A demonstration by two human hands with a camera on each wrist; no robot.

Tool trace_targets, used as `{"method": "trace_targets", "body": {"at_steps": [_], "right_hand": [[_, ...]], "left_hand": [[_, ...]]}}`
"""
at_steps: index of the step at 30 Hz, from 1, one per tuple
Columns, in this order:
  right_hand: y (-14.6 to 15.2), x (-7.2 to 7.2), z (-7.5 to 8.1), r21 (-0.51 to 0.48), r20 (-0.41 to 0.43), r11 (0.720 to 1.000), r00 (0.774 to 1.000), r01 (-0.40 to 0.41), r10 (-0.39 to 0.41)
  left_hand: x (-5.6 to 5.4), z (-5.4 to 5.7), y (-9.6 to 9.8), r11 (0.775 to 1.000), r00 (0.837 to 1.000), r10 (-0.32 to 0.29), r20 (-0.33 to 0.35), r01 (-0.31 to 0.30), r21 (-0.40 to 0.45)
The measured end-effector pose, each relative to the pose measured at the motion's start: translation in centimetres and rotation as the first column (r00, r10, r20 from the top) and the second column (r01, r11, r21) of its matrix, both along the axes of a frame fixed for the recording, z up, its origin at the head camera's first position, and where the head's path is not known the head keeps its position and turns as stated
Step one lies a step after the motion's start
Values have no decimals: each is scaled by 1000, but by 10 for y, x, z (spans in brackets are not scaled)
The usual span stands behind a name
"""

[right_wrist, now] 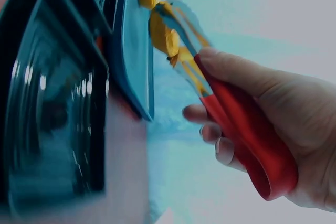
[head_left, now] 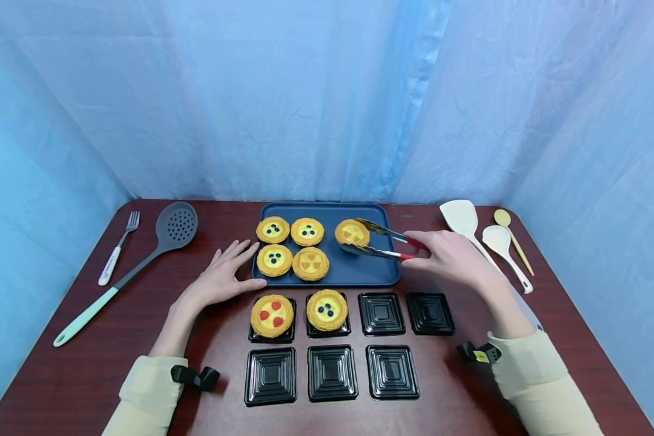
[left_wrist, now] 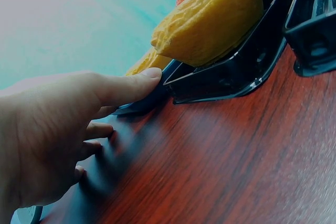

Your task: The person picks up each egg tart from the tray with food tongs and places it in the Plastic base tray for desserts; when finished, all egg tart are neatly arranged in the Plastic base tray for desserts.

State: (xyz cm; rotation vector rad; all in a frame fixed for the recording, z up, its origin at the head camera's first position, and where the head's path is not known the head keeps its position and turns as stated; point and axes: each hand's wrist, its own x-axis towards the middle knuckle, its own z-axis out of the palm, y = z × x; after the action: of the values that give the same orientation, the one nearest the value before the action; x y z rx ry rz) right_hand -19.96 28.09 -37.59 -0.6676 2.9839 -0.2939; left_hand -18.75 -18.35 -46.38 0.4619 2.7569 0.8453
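My right hand [head_left: 445, 257] grips a pair of tongs [right_wrist: 239, 124] by the red handles. In the head view the metal tips reach over the blue tray [head_left: 360, 269] and lie on either side of an egg tart [head_left: 352, 232] topped with pale wedges. At the tray's left end my left hand [head_left: 226, 274] rests with fingers spread and straight, its thumb along the near left corner. Several other tarts, such as a blueberry one [head_left: 307, 232], sit on the tray's left half. Nearer stand a strawberry tart [head_left: 272, 315] and a blueberry tart [head_left: 327, 310], each in a black plastic holder.
More square black holders [head_left: 381, 313] stand in two rows before the tray. A slotted spoon [head_left: 177, 226] and a fork [head_left: 118, 248] lie at left. At right are a white spatula [head_left: 461, 218], a white ladle [head_left: 498, 240] and a small wooden spoon [head_left: 502, 218].
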Motion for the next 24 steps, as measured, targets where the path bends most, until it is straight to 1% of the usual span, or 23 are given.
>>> {"method": "trace_targets", "body": {"at_steps": [5,9,13,16,20,24], "right_hand": [[19,20,17,9,9,1000,1000,-16,16],[35,39,30,31,-13,998,998,-60,60],[48,56,38,54,-20,993,994,-106,107],[55,67,40,46,-8,990,991,-130,130],[61,80,37,41,-2,987,988,-157,157],[64,89,32,51,1,987,988,-153,153]], "left_hand": [[0,0,1,1000,1000,-5,-8,5,12],[0,1,0,1000,1000,-3,-13,4,19],[0,1,0,1000,1000,-2,-4,2,7],[0,1,0,1000,1000,0,2,0,-5],[0,1,0,1000,1000,0,3,0,-7],[1,2,0,1000,1000,-3,-1,3,2]]}}
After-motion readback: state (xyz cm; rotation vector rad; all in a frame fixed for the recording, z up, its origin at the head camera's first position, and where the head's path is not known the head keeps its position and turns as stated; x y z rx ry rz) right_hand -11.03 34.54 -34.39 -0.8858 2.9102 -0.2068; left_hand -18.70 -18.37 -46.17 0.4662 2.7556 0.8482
